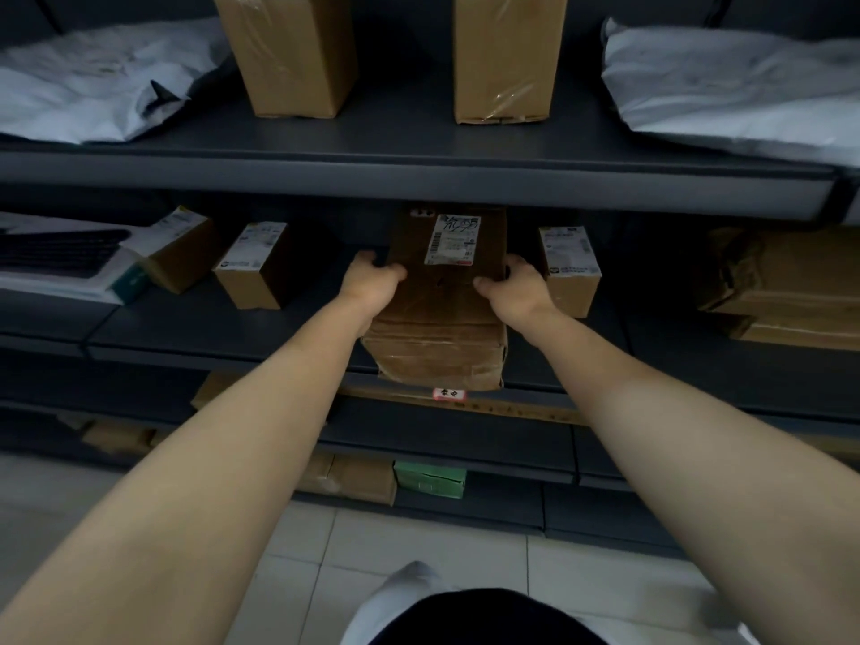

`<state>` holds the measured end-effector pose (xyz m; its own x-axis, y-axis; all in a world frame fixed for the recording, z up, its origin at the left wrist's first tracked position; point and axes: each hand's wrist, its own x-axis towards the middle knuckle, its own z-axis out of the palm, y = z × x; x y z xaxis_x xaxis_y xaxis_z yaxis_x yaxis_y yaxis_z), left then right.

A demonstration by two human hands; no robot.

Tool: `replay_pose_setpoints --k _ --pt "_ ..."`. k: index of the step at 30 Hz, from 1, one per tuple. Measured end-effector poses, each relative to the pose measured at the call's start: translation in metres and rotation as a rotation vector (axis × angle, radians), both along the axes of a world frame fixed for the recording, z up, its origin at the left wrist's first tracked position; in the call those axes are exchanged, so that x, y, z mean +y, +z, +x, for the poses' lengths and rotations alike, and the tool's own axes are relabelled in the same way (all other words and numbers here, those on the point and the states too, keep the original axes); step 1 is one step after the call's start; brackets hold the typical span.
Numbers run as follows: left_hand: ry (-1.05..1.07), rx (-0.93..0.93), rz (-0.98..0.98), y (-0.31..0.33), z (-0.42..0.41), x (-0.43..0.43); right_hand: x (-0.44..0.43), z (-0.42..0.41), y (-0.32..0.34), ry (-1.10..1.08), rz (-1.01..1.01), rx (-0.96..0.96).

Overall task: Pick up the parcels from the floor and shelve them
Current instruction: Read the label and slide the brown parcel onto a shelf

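The worn brown cardboard parcel with a white label [444, 295] is gripped at its sides by the left hand [374, 284] and right hand [516, 288], fingers closed around it, partly on the dark grey metal shelf [186, 328]; its overhanging front edge could tip it off if released early.

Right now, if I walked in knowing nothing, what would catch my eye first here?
Probably the two bare arms reaching forward, the left hand and right hand gripping either side of a worn brown parcel at the middle shelf, its near end jutting past the front edge. After that, the two tall cardboard boxes standing on the shelf above, flanked by pale plastic mailer bags.
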<state>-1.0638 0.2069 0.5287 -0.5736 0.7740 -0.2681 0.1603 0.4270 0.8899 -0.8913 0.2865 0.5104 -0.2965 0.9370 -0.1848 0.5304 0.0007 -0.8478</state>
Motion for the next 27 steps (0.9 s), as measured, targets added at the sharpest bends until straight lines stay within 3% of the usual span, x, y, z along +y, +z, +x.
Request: replay_pose_setpoints --k 16,27 --pt "0.084 0.049 0.018 -0.012 0.015 -0.030 -0.023 0.011 -0.002 -0.009 -0.054 0.075" --pt "0.101 0.157 0.371 0.049 0.087 -0.106 -0.104 0.060 0.064 0.128 0.081 0.384"
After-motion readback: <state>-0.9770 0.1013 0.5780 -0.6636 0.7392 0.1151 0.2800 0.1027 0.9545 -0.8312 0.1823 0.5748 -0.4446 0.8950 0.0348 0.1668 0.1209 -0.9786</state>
